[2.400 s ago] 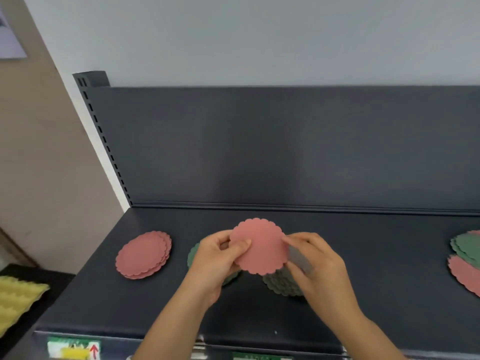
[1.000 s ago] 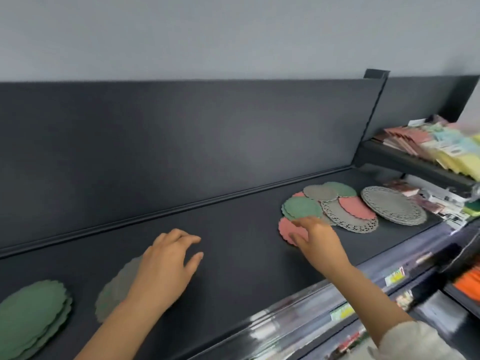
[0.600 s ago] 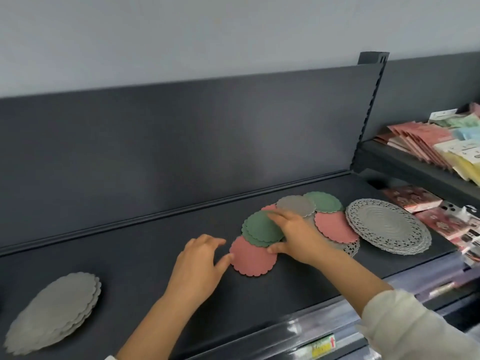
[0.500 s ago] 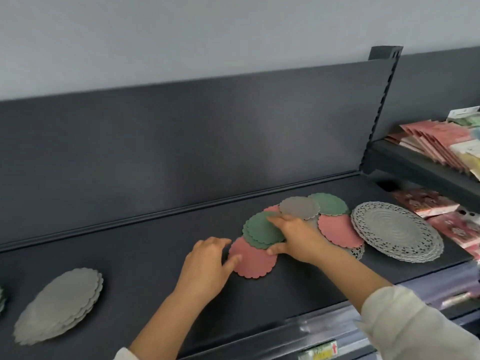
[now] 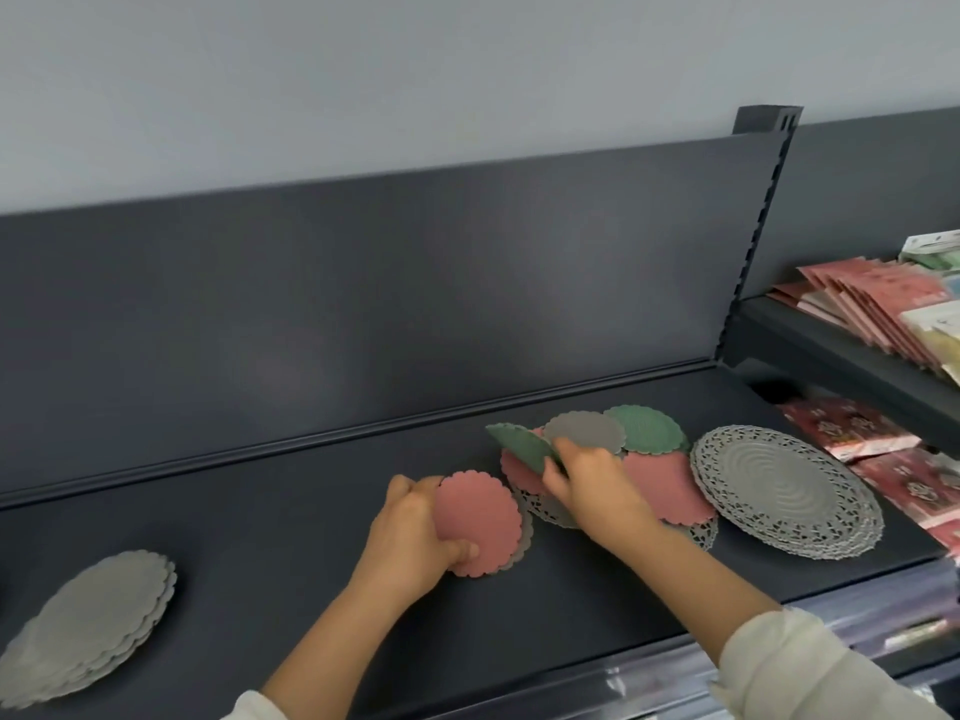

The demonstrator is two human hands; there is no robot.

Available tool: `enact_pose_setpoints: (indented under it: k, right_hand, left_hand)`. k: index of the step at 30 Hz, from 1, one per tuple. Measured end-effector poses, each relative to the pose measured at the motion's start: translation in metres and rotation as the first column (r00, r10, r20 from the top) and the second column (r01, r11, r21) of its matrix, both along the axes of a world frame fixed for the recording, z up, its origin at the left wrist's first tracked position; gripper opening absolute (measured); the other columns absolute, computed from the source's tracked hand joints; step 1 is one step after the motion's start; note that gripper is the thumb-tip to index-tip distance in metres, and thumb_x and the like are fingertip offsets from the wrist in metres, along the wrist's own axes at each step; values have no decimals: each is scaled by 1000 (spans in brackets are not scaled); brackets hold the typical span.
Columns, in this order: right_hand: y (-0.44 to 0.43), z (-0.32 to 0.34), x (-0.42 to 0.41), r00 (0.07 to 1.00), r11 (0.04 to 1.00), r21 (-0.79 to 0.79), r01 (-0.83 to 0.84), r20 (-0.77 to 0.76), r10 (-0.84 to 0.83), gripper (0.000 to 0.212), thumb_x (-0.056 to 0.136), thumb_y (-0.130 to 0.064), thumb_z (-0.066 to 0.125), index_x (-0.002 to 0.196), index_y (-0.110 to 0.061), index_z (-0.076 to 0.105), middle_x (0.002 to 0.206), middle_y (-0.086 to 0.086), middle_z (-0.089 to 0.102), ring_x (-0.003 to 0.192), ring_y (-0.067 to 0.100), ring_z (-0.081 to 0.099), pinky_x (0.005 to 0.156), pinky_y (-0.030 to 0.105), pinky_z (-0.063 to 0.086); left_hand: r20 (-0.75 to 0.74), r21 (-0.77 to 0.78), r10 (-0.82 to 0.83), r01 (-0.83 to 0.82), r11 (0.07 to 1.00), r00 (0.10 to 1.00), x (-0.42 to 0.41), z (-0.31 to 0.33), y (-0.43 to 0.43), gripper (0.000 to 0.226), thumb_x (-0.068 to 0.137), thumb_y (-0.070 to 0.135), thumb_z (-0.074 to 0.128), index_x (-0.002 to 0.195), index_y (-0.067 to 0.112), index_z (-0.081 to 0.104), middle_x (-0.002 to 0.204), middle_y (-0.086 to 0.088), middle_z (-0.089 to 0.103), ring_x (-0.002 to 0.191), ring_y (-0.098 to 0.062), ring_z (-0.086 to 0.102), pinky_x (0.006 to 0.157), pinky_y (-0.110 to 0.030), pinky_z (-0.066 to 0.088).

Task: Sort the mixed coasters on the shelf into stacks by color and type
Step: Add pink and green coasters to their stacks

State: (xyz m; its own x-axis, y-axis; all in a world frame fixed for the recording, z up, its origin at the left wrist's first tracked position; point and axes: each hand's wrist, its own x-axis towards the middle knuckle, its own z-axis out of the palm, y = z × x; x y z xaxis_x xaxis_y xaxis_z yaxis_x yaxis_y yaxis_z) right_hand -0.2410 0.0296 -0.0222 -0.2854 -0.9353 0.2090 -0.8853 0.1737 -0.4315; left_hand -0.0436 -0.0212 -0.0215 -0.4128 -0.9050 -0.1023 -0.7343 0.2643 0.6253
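Left hand (image 5: 410, 532) gripping pink coaster (image 5: 480, 522), right hand (image 5: 587, 478) lifting green coaster (image 5: 522, 444)

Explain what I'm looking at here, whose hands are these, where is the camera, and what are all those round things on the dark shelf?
There is no machine: a person wears a camera on the head, looking down at their own two bare hands. They work at a dark shelf. The left hand holds a pink coaster with a scalloped edge. The right hand lifts a green coaster tilted off a mixed pile of pink, green and grey coasters. Far left lies a neat grey stack. To the right of the pile sits a stack of larger lacy grey mats. Packaged goods fill the neighbouring shelves at the right.
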Motion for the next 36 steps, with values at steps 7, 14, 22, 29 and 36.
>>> enact_pose_setpoints:
  k: [7,14,22,29,36]
  right_hand:
    - [8,10,-23,937,979,-111,170,325,-126,35,95,-14,46,62,-16,35,54,-2,41,47,10,32,42,19,28]
    - [27,22,-19,984,932,-361,45,178,21,19,92,-10,55,80,-20,66,69,-14,61,60,-5,50,62,7,39]
    - [47,1,-6,873,887,-300,-351,-449,193,36,71,-5,72,104,-18,67,103,2,66,89,22,63,66,30,55]
    - [55,-6,4,909,908,-264,-326,-351,224,61,65,-2,77,120,-22,59,123,3,58,110,19,52,86,31,51]
    - [53,7,20,399,994,-23,111,916,-23,57,89,0,54,141,-15,35,131,-1,54,112,12,58,91,25,50]
  left_hand:
    - [-216,65,41,-28,998,976,15,0,-12,42,82,19,68,121,21,52,110,4,57,99,-14,56,85,-28,49]
    - [-589,416,259,13,909,766,7,16,-11,29,93,16,53,122,23,52,113,-4,63,101,-19,62,69,-27,55]
    - [-693,604,336,258,754,638,-4,25,4,27,92,27,53,109,9,63,103,-9,72,96,-21,69,74,-28,58]
    - [-692,581,373,169,796,618,-4,21,7,28,76,1,70,104,4,63,94,-10,74,86,-24,71,63,-27,57]
    - [-728,451,303,98,887,615,2,22,9,32,73,-1,73,101,12,64,94,-7,74,83,-24,71,60,-30,57]
